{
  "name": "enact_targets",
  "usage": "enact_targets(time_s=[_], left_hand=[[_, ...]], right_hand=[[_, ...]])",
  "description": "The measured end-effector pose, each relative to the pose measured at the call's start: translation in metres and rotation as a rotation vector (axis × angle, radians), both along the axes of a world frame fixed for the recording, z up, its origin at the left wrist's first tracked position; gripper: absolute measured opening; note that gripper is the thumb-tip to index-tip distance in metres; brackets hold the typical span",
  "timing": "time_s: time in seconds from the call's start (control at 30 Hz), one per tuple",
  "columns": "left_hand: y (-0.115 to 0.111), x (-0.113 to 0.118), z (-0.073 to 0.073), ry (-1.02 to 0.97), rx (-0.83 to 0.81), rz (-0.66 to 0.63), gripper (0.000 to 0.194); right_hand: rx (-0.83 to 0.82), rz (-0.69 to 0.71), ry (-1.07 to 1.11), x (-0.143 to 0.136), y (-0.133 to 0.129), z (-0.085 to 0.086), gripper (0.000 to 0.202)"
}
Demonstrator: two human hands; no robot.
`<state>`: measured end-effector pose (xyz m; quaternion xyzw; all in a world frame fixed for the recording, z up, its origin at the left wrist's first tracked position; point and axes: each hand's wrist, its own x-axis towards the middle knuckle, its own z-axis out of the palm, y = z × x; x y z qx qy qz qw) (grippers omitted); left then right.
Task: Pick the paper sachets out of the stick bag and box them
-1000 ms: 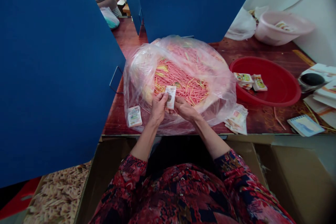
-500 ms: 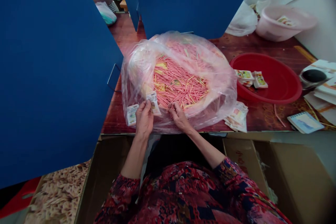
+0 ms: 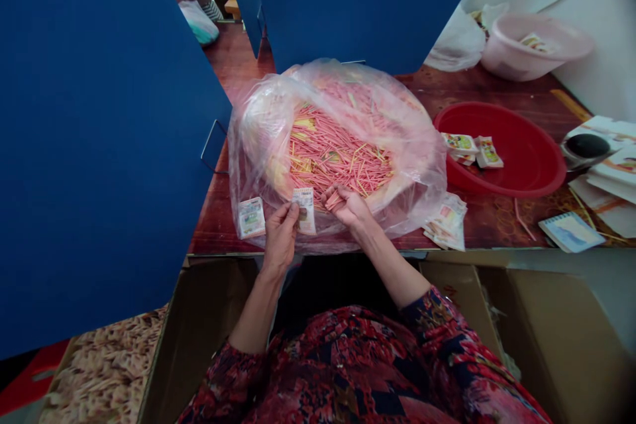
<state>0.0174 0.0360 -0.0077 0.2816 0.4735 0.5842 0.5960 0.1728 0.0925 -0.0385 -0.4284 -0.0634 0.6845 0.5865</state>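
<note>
A large clear plastic bag (image 3: 412, 172) lies open on the table, full of thin pink and yellow sticks (image 3: 342, 152). My left hand (image 3: 281, 235) pinches a small printed packet (image 3: 305, 212) by its left edge, in front of the bag's opening. My right hand (image 3: 350, 207) is turned partly palm up at the near rim of the sticks, its fingers closed round a few pink sticks (image 3: 336, 200). Left of my left hand, a second printed packet (image 3: 252, 217) lies on the plastic.
To the right stands a red basin (image 3: 531, 159) with several packets inside; more packets (image 3: 447, 222) lie before it. A pink basin (image 3: 517, 53), a small notepad (image 3: 571, 232) and a dark cup (image 3: 586, 148) are farther right. Blue panels (image 3: 109, 112) border the left and back.
My left hand has moved right with the packet, which now stands more upright. My right hand has rolled palm up and lifted slightly, showing pink sticks in its fingers.
</note>
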Motion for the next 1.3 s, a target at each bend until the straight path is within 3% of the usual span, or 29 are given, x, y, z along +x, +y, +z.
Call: enact_targets(time_s=[0.1, 0.2, 0.37, 0.53, 0.77, 1.0, 1.17, 1.3], left_hand=[[-0.002, -0.002, -0.008, 0.204, 0.014, -0.009, 0.037], [-0.005, -0.008, -0.018, 0.359, 0.024, -0.038, 0.038], [-0.010, -0.013, -0.028, 0.396, 0.057, -0.147, 0.037], [-0.011, -0.011, -0.024, 0.387, 0.077, -0.186, 0.037], [-0.012, -0.008, -0.014, 0.366, 0.107, -0.176, 0.031], [-0.014, -0.011, -0.021, 0.385, 0.165, -0.206, 0.030], [-0.014, -0.013, -0.026, 0.363, 0.117, -0.205, 0.035], [-0.015, -0.011, -0.026, 0.372, 0.130, -0.187, 0.034]], right_hand=[[-0.027, 0.052, 0.036, 0.001, 0.001, 0.010, 0.022], [0.056, 0.059, 0.043, 0.000, -0.001, 0.020, 0.019], [0.334, -0.053, -0.106, -0.002, -0.006, 0.043, 0.012], [0.462, -0.060, -0.241, -0.010, -0.008, 0.060, 0.008], [0.471, -0.009, -0.336, -0.018, -0.018, 0.059, 0.009], [0.487, 0.020, -0.405, -0.023, -0.027, 0.052, 0.015], [0.442, -0.026, -0.391, -0.024, -0.029, 0.053, 0.019], [0.452, -0.050, -0.535, -0.024, -0.033, 0.052, 0.013]])
